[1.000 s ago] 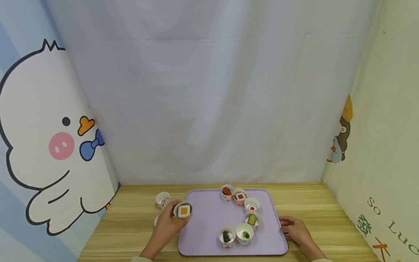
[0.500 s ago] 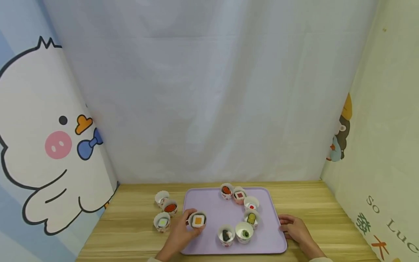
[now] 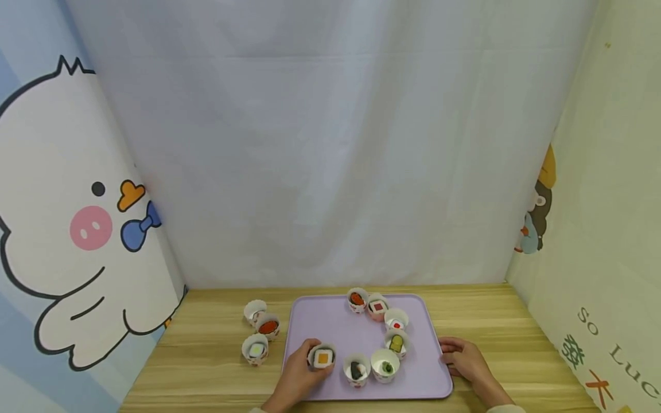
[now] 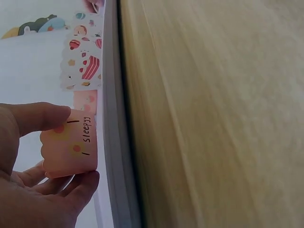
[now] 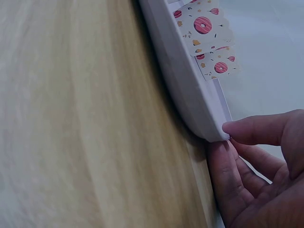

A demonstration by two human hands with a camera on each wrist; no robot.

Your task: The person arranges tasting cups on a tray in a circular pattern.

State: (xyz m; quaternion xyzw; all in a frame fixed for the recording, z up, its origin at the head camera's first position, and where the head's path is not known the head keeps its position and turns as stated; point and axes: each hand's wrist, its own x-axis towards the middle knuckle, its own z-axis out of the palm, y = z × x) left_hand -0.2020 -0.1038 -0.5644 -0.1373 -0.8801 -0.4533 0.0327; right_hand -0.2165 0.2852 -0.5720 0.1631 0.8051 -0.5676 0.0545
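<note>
In the head view, my left hand [image 3: 299,374] grips a pink paper baking cup [image 4: 71,147] printed "sleepyy", thumb on one side and fingers on the other. Inside that cup sits a toy-like sushi piece [image 3: 323,358], a white square with an orange centre and dark wrap. The cup stands upright at the front left of the lilac tray [image 3: 325,321], its base right at the tray's surface. My right hand [image 3: 467,362] pinches the tray's right rim [image 5: 218,130] between thumb and fingers. Just right of the held cup is a cup with a dark-and-white piece [image 3: 357,369].
Several more filled cups curve along the tray, among them a green one [image 3: 384,366], a yellow-green one [image 3: 396,344] and a red one [image 3: 357,300]. Left of the tray, 3 cups stand on the wooden table [image 3: 206,355], one with a red filling [image 3: 268,327]. A pale curtain [image 3: 330,172] hangs behind.
My left hand has carried the pink cup rightward and toward the front, from the tray's left edge to beside the dark-and-white piece's cup. The right hand stays on the tray rim.
</note>
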